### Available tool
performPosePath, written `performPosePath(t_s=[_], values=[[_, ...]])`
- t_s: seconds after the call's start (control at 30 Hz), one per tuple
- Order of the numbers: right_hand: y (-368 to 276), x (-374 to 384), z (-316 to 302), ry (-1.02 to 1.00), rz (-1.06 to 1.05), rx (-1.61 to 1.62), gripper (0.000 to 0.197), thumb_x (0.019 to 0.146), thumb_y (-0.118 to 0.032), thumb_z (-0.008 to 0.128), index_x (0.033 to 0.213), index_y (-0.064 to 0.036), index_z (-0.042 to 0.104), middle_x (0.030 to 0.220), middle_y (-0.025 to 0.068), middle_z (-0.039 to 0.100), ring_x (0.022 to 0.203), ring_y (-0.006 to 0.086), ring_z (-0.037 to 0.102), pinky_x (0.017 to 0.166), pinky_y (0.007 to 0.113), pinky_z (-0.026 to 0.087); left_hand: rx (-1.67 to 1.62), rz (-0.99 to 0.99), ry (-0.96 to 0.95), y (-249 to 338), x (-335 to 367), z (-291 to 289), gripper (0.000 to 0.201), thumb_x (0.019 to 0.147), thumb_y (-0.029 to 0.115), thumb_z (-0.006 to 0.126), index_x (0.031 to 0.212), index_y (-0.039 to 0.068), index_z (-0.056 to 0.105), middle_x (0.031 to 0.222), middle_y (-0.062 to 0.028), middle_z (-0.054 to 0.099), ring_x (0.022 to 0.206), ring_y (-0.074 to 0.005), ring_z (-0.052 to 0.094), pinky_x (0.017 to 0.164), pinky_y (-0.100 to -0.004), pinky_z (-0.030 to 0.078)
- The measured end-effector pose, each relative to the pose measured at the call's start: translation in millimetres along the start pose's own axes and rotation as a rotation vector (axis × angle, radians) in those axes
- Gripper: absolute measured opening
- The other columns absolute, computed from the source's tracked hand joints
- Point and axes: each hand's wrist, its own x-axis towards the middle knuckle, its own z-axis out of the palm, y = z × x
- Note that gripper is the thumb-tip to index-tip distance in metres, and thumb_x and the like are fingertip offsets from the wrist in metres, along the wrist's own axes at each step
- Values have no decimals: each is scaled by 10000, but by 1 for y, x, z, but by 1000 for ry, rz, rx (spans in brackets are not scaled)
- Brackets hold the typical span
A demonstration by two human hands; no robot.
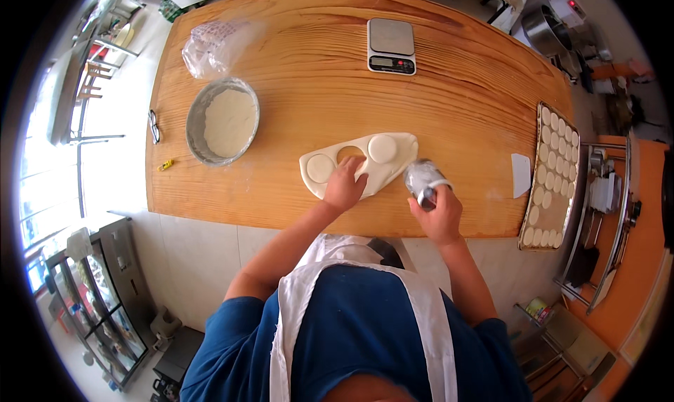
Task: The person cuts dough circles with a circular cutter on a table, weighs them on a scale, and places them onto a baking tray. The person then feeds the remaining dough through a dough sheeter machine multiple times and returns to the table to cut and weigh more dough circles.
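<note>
A flat sheet of pale dough (398, 165) lies near the table's front edge. It has a round hole showing the wood. One cut dough round (321, 168) sits left of the hole and a thicker-looking round (382, 149) to its right. My left hand (345, 184) rests on the sheet at the hole's near edge, fingers and thumb apart; the fingertips are partly hidden. My right hand (441, 216) is wrapped around a cup-shaped metal dough cutter (423, 180), tilted and slightly blurred, just right of the sheet.
On the left stands a metal bowl (196, 137) of dough or flour, with a clear plastic bag (214, 48) behind it. A kitchen scale (391, 38) is at the back. At the right edge are a white scraper (520, 175) and a tray (555, 216) of dough rounds.
</note>
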Motion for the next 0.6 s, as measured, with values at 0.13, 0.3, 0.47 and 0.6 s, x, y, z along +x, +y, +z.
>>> performPosePath(t_s=[0.13,0.3,0.47,0.6], values=[[49,-29,-3,-286,561,-232,333,626,-254,648,802,-28,479,706,124,537,601,274,526,526,348,421,433,145,-112,0,65,18,368,690,89,516,1041,19,432,1051,-138,455,963,-312,440,807,-358,381],[81,-33,-22,-342,580,-282,321,642,-225,644,824,-7,492,802,132,544,729,268,535,581,351,433,483,-231,-433,0,127,21,443,655,309,567,971,1,524,1013,-155,518,927,-292,499,760,-349,407],[70,-12,-31,-409,465,-660,354,621,-183,653,891,-4,509,982,143,495,895,282,484,665,355,435,436,-510,-749,1,136,20,535,613,466,580,910,22,598,928,-144,576,862,-247,546,694,-338,435],[63,7,4,-368,220,-395,477,609,-176,651,1003,0,449,1076,168,441,980,306,438,783,376,397,282,-513,-695,3,123,16,452,635,429,586,881,50,612,859,-102,591,790,-233,561,666,-326,436]])
